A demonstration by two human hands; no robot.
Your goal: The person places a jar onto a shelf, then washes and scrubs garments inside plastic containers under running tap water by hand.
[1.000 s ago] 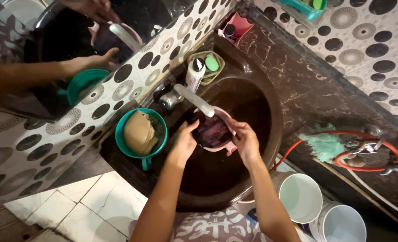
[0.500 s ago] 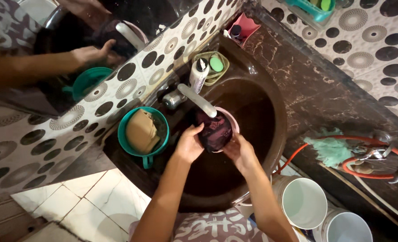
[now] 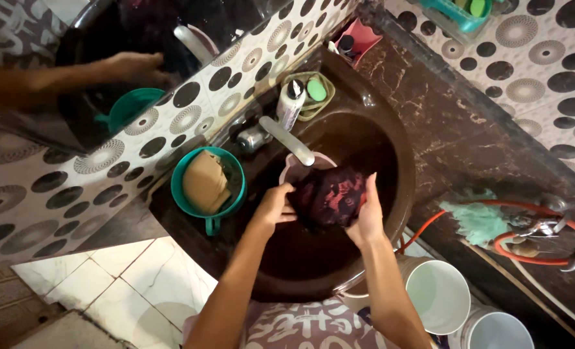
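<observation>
Both hands hold a dark, patterned cloth (image 3: 329, 197) over the middle of the round brown sink (image 3: 391, 139), just below the metal tap (image 3: 286, 140) and in front of a pink bowl (image 3: 300, 167). The cloth looks wet, soft and limp, probably heavy with water and a little slippery, so bunching it from both ends suits it best. The left hand (image 3: 274, 205) clamps its left end, fingers curled in. The right hand (image 3: 367, 216) presses the right end, fingers (image 3: 370, 190) fairly straight along the fabric. A green mug (image 3: 208, 183) with a tan cloth stands on the sink's left edge.
</observation>
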